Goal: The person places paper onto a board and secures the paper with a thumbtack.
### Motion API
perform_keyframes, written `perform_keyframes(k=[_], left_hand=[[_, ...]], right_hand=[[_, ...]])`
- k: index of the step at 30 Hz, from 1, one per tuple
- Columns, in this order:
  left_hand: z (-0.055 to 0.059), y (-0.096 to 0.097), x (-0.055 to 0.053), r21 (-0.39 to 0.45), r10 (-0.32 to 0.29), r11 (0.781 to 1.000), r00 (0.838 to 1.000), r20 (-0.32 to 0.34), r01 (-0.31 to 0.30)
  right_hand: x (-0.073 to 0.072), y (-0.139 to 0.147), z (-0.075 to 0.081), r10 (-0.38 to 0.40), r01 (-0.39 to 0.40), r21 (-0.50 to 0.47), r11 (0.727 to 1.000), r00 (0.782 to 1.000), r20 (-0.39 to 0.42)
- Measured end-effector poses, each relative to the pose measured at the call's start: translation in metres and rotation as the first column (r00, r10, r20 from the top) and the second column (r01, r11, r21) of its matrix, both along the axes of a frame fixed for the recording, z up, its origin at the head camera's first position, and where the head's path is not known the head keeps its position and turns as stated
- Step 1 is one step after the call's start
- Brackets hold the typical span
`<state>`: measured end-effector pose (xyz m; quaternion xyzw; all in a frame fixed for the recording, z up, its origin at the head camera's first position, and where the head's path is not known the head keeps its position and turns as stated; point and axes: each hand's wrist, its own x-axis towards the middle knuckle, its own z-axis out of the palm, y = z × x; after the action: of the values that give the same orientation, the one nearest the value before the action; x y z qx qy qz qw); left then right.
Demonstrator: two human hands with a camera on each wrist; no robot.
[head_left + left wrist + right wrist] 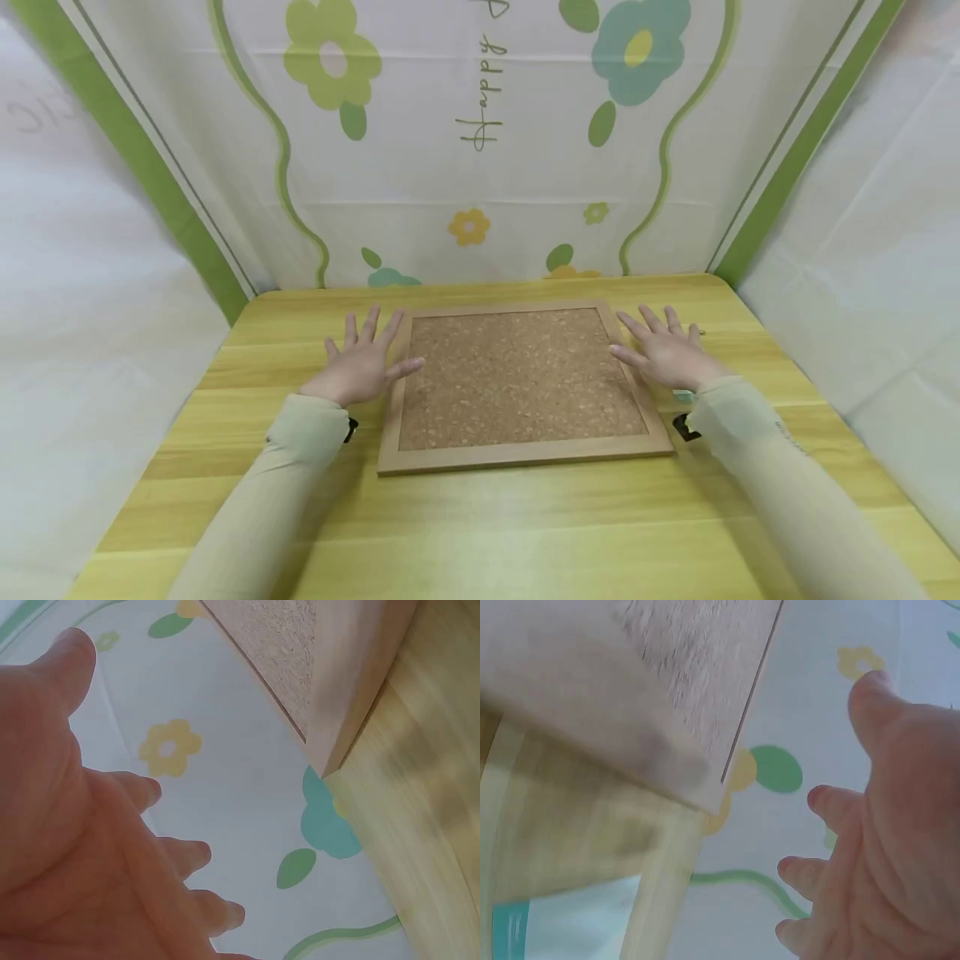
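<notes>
A cork board [517,379] with a light wooden frame lies flat on the table. My left hand [357,367] is spread over the board's left edge, fingers apart and straight, thumb pointing inward across the frame. Over the right edge is my right hand [671,354], also with fingers spread and holding nothing. The left wrist view shows the left palm [97,862] apart from a corner of the frame [352,682]. Likewise, in the right wrist view, a gap separates the right palm [900,840] from the frame [592,697].
A white packet with a teal edge [577,922] lies on the table to the right of the board, mostly hidden by the right wrist in the head view. Near the right little finger is a tiny metallic thing [702,332]. A flower-printed cloth [420,167] hangs behind the wooden table [465,533].
</notes>
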<state>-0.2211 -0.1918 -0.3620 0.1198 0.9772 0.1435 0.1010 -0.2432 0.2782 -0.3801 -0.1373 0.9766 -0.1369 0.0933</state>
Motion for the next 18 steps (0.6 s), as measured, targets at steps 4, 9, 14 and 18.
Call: perform_keyframes(k=[4, 9, 14, 18], left_hand=[[0.0, -0.002, 0.002, 0.011, -0.002, 1.0, 1.0, -0.004, 0.002], [-0.003, -0.006, 0.006, 0.035, -0.018, 0.999, 1.0, 0.003, 0.018], [-0.006, -0.014, 0.01, 0.043, -0.027, 0.999, 1.0, 0.002, 0.027], [-0.009, -0.021, 0.013, 0.052, -0.049, 0.998, 0.999, 0.02, 0.048]], right_hand=[[0.001, 0.013, 0.003, 0.002, -0.002, 0.0, 1.0, 1.0, -0.008], [-0.001, 0.035, 0.004, 0.018, -0.017, 0.025, 1.0, 0.999, -0.037], [-0.005, 0.061, 0.001, 0.046, -0.044, 0.04, 0.998, 0.997, -0.058], [-0.011, 0.078, -0.005, 0.091, -0.088, 0.043, 0.995, 0.994, -0.065]])
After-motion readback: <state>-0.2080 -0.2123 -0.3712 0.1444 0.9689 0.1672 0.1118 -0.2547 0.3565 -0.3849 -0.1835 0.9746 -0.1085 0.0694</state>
